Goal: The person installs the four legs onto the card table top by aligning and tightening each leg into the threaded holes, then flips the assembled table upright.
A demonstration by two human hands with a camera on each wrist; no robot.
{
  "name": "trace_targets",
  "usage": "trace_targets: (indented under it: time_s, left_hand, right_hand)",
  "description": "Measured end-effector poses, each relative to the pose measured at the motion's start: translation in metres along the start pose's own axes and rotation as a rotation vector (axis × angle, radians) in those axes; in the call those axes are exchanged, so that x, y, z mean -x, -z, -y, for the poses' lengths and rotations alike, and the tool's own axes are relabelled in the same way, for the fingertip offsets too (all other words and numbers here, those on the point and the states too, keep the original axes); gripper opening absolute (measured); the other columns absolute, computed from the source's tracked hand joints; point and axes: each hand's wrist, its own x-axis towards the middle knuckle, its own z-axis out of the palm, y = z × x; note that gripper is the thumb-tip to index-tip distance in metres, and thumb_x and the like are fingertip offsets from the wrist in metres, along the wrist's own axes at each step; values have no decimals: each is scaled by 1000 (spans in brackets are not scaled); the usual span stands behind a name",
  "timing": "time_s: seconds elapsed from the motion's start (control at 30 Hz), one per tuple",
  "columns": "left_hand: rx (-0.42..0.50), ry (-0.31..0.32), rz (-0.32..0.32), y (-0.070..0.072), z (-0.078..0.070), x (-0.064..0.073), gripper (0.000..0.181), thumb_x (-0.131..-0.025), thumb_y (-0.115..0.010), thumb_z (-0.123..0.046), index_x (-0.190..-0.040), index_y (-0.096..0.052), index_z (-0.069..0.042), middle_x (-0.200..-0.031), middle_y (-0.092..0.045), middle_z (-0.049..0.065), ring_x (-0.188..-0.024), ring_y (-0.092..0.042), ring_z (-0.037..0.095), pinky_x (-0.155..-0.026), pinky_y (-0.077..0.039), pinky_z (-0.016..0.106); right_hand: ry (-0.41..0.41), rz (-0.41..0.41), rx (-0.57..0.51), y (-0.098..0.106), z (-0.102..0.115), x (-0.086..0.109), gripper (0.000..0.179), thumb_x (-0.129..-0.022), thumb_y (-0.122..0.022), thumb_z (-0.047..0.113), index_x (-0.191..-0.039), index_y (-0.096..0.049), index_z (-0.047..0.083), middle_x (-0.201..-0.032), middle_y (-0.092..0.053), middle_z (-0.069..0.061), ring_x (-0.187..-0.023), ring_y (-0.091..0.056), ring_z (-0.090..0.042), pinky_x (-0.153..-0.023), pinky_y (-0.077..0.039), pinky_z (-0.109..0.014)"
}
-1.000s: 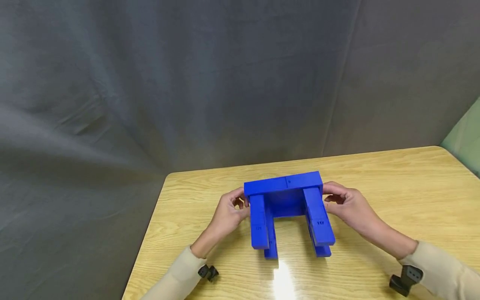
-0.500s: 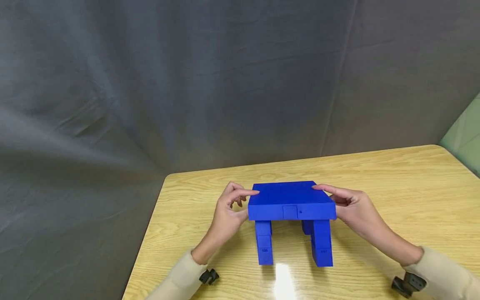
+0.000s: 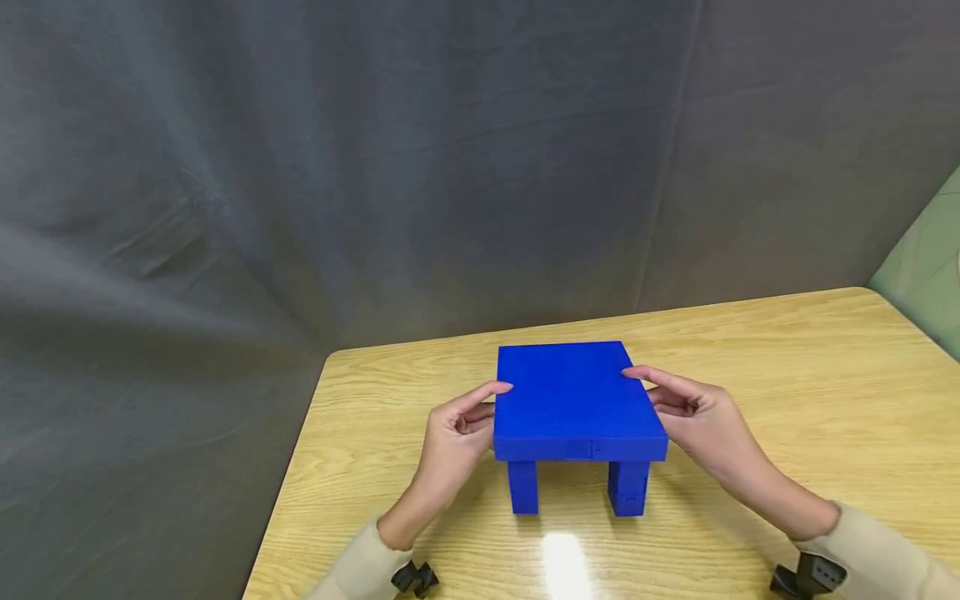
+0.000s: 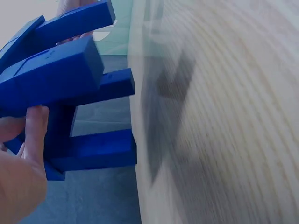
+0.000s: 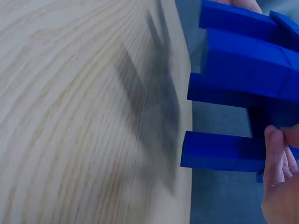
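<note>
A small blue model table (image 3: 577, 392) is held between both hands in the head view, its square top up and tilted toward me. Its blocky legs (image 3: 523, 487) point down, and small marks show on the near one at right. My left hand (image 3: 448, 446) grips the left side, index finger over the top's edge and the other fingers curled below. On the opposite side my right hand (image 3: 705, 425) grips in much the same way. Both wrist views show leg ends (image 4: 107, 147) apart from their shadow on the wood, so the model hangs above the surface.
Beneath lies a light wood-grain tabletop (image 3: 810, 400) with a bright glare patch near its front. A grey cloth (image 3: 480, 167) hangs behind and along the left edge. At the far right is a pale green surface (image 3: 926, 258). Black wrist devices (image 3: 813, 575) sit on the sleeves.
The blue model table has swung from legs toward me, through roughly level, to its top tilted toward me. Both hands keep hold of its sides, with index fingers now over the top.
</note>
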Motion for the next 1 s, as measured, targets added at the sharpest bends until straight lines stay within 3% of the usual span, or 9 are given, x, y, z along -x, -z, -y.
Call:
trace_targets:
  time_s: [0.17, 0.23, 0.33, 0.43, 0.5, 0.57, 0.73, 0.83, 1.0]
  left_hand:
    - [101, 16, 108, 2, -3, 2, 48, -103, -57, 8, -148, -68, -5, -124, -78, 15, -98, -78, 21, -64, -61, 29]
    - [152, 12, 152, 3, -4, 3, 45, -107, -53, 1, -151, -63, 0, -118, -79, 16, -94, -78, 20, -65, -65, 35]
    - [178, 21, 176, 2, -3, 2, 43, -112, -51, -11, -151, -61, 2, -102, -76, 7, -91, -75, 17, -65, -65, 37]
    - [178, 61, 177, 2, -1, 2, 46, -112, -61, -19, -155, -59, -2, -96, -69, 1, -86, -70, 13, -67, -64, 34]
    - [191, 101, 181, 3, -1, 2, 53, -109, -67, -20, -159, -55, -7, -102, -71, 2, -87, -68, 13, -70, -63, 33]
    - [208, 138, 193, 4, -2, 2, 61, -107, -71, -19, -164, -51, -13, -109, -72, 5, -90, -68, 14, -72, -63, 33]
    - [214, 205, 250, 11, -2, 3, 80, -102, -78, -19, -171, -39, -25, -120, -65, 7, -104, -65, 17, -73, -62, 29]
    - [182, 214, 304, 15, 1, 3, 89, -101, -81, -21, -174, -31, -30, -121, -60, 6, -110, -60, 19, -81, -59, 28]
    - [127, 183, 377, 19, 9, 4, 98, -100, -82, -24, -177, -21, -31, -127, -58, 6, -122, -55, 23, -111, -44, 32]
  right_hand:
    - [13, 14, 24, 5, 0, 3, 44, -105, -67, -5, -147, -70, 7, -109, -78, 4, -90, -72, -6, -70, -57, -21]
    - [-11, 43, -44, 7, -1, 5, 40, -111, -60, 1, -150, -68, 7, -108, -76, 4, -88, -70, -7, -68, -55, -23]
    - [-51, 98, -188, 8, -2, 8, 40, -119, -45, 14, -154, -64, 7, -129, -72, 9, -103, -69, -1, -76, -57, -24]
    - [-86, 136, -308, 7, -3, 10, 42, -121, -42, 18, -158, -59, 6, -153, -59, 10, -129, -64, -4, -92, -60, -30]
    - [-96, 127, -291, 4, -2, 11, 42, -119, -47, 18, -159, -59, 12, -149, -59, 7, -124, -62, -2, -87, -59, -28]
    - [-96, 115, -261, 2, -2, 12, 43, -117, -53, 14, -159, -58, 15, -138, -60, -1, -106, -62, -6, -76, -56, -26]
    - [-90, 144, -231, 2, -4, 13, 54, -113, -58, 8, -166, -51, 19, -125, -55, -12, -71, -48, -20, -54, -38, -37]
    - [-82, 166, -203, 3, -6, 15, 59, -113, -58, 7, -169, -46, 22, -128, -51, -13, -70, -49, -20, -54, -37, -40]
    - [-71, 171, -142, 4, -9, 15, 62, -112, -60, 9, -170, -45, 26, -133, -50, -13, -97, -59, -16, -67, -51, -32]
